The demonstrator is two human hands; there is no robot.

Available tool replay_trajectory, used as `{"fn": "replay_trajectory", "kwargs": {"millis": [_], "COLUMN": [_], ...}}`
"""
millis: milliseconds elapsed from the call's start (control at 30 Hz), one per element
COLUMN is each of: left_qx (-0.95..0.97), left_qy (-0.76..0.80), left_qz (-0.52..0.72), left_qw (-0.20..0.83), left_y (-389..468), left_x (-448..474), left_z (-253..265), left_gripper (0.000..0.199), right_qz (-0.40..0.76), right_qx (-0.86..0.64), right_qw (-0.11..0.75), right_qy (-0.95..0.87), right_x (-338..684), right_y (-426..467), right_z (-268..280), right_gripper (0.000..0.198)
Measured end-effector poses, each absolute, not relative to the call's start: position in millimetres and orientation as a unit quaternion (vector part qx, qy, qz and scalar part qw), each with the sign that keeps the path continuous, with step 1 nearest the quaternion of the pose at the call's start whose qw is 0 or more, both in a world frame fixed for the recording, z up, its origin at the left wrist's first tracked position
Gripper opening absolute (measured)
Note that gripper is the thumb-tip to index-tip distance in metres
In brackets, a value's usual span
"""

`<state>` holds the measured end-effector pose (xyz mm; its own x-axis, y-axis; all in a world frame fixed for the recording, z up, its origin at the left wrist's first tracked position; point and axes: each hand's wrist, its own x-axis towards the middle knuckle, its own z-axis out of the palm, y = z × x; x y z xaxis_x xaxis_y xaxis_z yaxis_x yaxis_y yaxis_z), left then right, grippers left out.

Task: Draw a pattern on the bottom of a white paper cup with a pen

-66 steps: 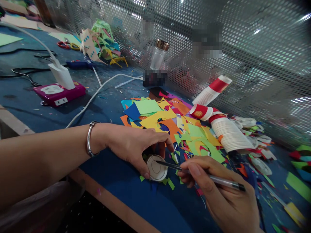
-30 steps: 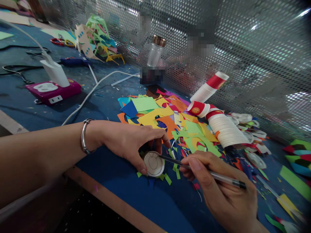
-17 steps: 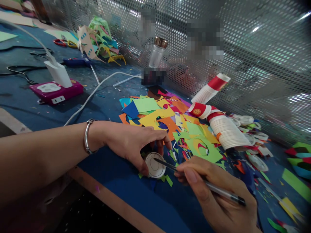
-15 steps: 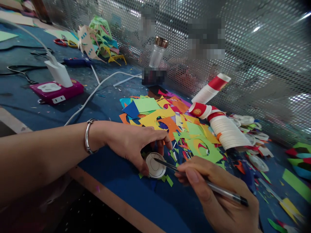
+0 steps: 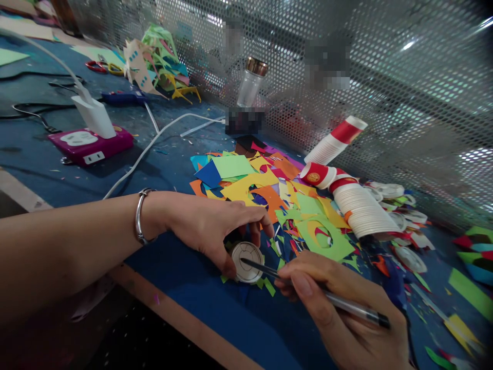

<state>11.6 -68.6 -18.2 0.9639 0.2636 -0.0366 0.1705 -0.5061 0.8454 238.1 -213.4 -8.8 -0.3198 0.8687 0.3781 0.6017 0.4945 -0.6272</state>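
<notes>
My left hand curves around a small white paper disc with a raised rim, thumb and fingers at its edge; it looks like the cut-off bottom of a paper cup. Dark pen lines show on the disc's face, an inner ring with short strokes. In my right hand is a clear-barrelled pen with a black end cap, its tip on the left part of the disc. Small green paper scraps lie under and beside the disc.
Coloured paper offcuts pile up behind my hands. Stacked paper cups lie to the right, near a perforated metal screen. A purple power socket block with a white cable sits left. A clear bottle stands behind.
The pen tip has shifted slightly left and down on the disc, and more short lines show around the ring. My left hand stays in place at the disc.
</notes>
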Motion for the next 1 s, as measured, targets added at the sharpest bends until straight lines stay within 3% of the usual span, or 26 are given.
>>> {"fn": "replay_trajectory", "kwargs": {"millis": [533,1000], "left_qx": [0.869,0.868], "left_qy": [0.114,0.125], "left_qz": [0.045,0.043], "left_qw": [0.48,0.478], "left_y": [-68.9,-69.7], "left_x": [12.4,12.3], "left_z": [-19.0,-19.2], "left_gripper": [0.075,0.072], "right_qz": [0.296,0.303], "right_qx": [-0.489,-0.512], "right_qw": [0.382,0.393], "right_qy": [-0.726,-0.7], "right_x": [231.2,235.7], "right_y": [-211.5,-212.8], "right_z": [-10.8,-7.3], "right_gripper": [0.019,0.023]}}
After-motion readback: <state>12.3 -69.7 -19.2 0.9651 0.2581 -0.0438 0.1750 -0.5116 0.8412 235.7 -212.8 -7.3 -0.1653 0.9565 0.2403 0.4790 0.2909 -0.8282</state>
